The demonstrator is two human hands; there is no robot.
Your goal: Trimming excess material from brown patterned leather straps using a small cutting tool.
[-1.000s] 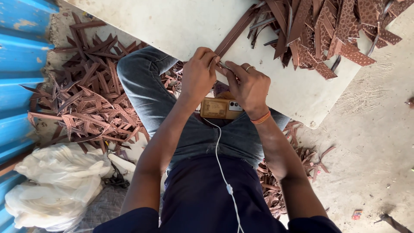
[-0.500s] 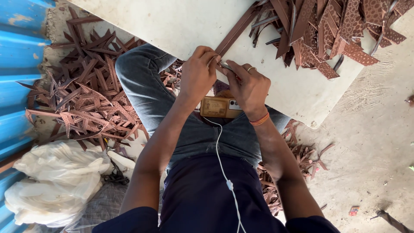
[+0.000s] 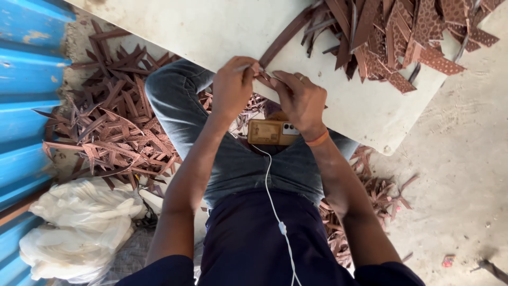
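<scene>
Far left: blue corrugated wall (image 3: 24,95), then a white plastic bag (image 3: 79,233) slumped on the floor below it. Next over, a big messy heap of brown offcuts (image 3: 111,132) spread on the ground beside the left knee.

Middle of the shot: left hand (image 3: 233,87) closed in a pinch on the near end of a long brown leather strip (image 3: 286,36), right at the edge of the white worktop (image 3: 211,26). Strip runs up and away to the right across the worktop from that pinch. Right hand (image 3: 301,98) just beside it, touching the same end, fingers curled on it, orange band on the wrist. Something thin and pale poking out of the left pinch, too small to tell what. Strip's near end mostly buried under the fingers, so can't see how it finishes.

Below the hands: phone (image 3: 272,132) lying on the lap, white cable (image 3: 275,212) trailing down from it.

Right: pile of patterned brown cut pieces (image 3: 413,37) on the worktop, cut off by the top edge. More scraps (image 3: 370,196) on the floor under the worktop corner.
</scene>
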